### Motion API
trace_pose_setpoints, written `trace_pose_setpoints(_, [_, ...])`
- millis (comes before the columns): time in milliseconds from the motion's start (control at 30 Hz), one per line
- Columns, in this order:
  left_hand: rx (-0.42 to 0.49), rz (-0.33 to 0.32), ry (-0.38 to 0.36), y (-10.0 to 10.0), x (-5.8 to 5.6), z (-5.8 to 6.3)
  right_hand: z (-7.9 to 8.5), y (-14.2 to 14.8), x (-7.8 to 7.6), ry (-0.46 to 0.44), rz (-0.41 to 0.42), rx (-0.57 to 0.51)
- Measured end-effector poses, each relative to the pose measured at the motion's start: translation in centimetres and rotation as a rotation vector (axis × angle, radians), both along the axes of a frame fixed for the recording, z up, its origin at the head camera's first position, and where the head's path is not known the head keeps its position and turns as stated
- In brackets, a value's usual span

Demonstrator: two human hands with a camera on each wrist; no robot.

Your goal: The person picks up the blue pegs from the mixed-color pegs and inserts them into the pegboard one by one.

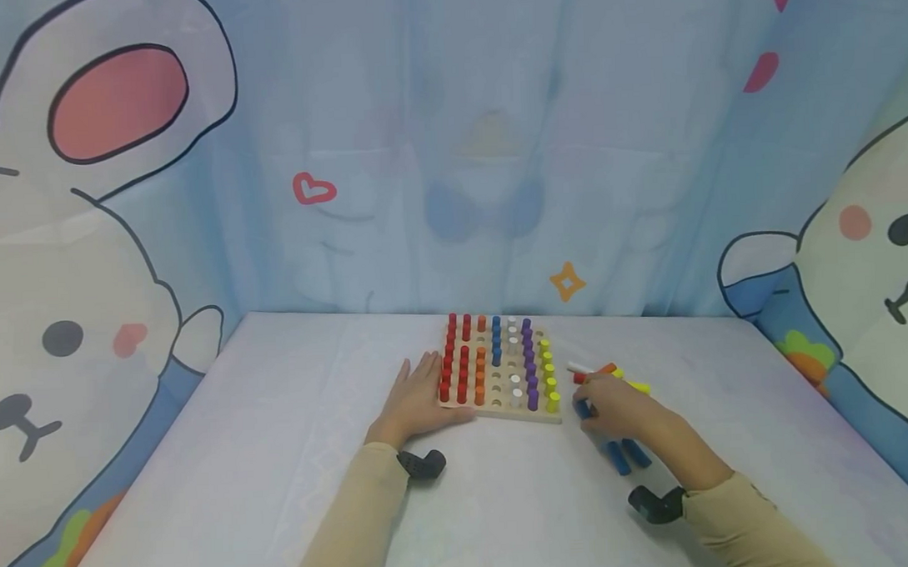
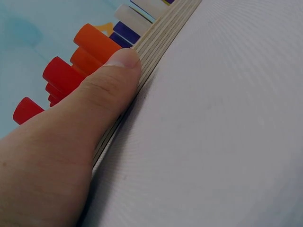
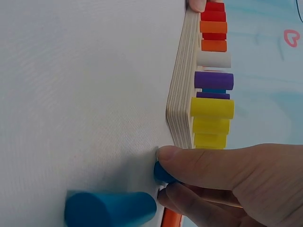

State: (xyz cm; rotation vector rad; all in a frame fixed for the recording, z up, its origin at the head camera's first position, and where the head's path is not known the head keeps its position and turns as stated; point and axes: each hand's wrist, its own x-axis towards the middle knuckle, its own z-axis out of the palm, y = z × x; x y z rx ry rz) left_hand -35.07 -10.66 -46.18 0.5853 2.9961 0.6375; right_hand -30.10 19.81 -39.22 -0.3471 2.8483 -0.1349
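Note:
A wooden pegboard [image 1: 503,411] lies on the table with rows of upright red, orange, blue, white, purple and yellow pegs. My left hand [image 1: 416,402] rests against its left side with the fingers extended, and the thumb [image 2: 106,80] lies along the front edge. Right of the board, my right hand [image 1: 619,404] pinches a blue peg [image 3: 163,174] between thumb and fingers, low over the tabletop. Much of that peg is hidden by the fingers. Another loose blue peg [image 3: 111,208] lies close by in the right wrist view.
Two loose blue pegs [image 1: 618,459] lie in front of the right hand. Behind it are loose pegs, among them a white peg [image 1: 580,367], an orange peg [image 1: 605,368] and a yellow peg [image 1: 639,387]. A printed curtain [image 1: 479,149] hangs behind the white-covered table [image 1: 292,389].

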Motion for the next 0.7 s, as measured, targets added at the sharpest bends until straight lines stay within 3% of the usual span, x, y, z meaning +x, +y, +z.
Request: trace_pose_setpoints(700, [-0.004, 0.003, 0.002, 0.07, -0.03, -0.03, -0.22, -0.84, -0.69, 0.019, 0.027, -0.037])
